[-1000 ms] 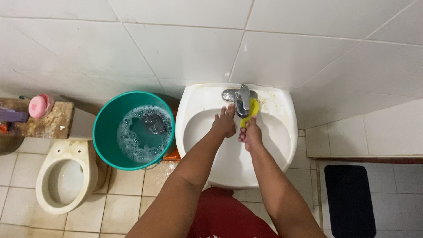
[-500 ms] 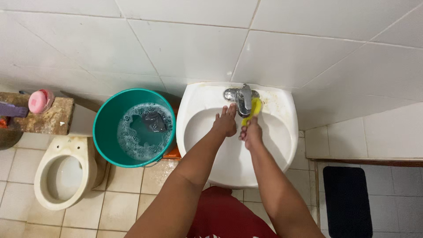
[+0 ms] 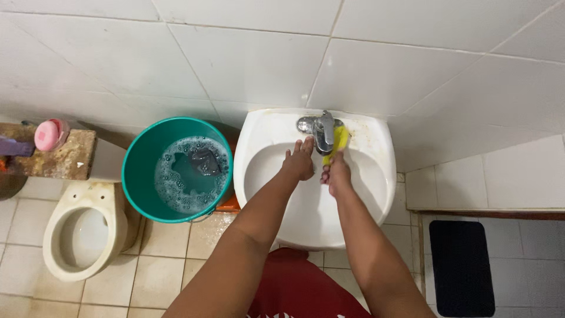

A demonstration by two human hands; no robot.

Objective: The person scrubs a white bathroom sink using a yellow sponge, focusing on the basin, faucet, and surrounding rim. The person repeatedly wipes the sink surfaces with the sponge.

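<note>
My right hand point(image 3: 337, 178) is gripping a yellow brush point(image 3: 337, 143), pressing its head against the right side of the faucet point(image 3: 321, 129) at the back edge of the white sink point(image 3: 376, 176). My left hand point(image 3: 300, 164) is lying flat, fingers extended, beside the faucet's left. A teal bucket point(image 3: 136, 176) with soapy water is standing left of the sink, toilet point(image 3: 82, 232) further left.

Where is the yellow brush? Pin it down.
In the head view, the brush is in the right hand, its head against the right side of the tap at the back of the sink.
</note>
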